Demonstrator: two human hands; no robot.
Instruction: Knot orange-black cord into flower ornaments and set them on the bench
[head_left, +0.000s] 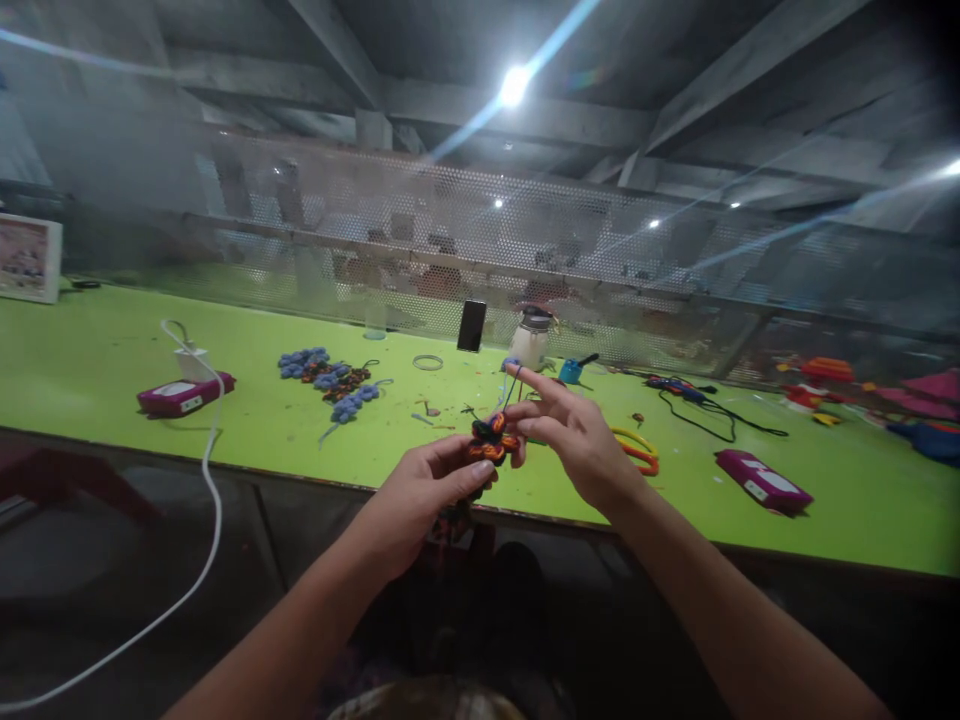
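Just above the table's front edge, my left hand [420, 495] pinches a knotted piece of black and orange cord [489, 452] between thumb and fingers. The lower part of this piece hangs below the hand in shadow. Close on its right is my right hand [581, 435], index finger stretched out and the other fingers bent. A thin dark blue strand [510, 385] runs from the knotted piece up to that index fingertip. How the right fingers grip the strand is partly hidden. Several blue and dark-orange knotted cord pieces [330, 378] lie on the table to the left.
The green table [247, 440] carries two purple boxes, one left [186, 395] with a white cable [214, 500], one right [761, 482]. Toward the back stand a phone [472, 326], a jar [531, 340] and a blue pot [571, 371]. A perforated screen [420, 225] rises behind.
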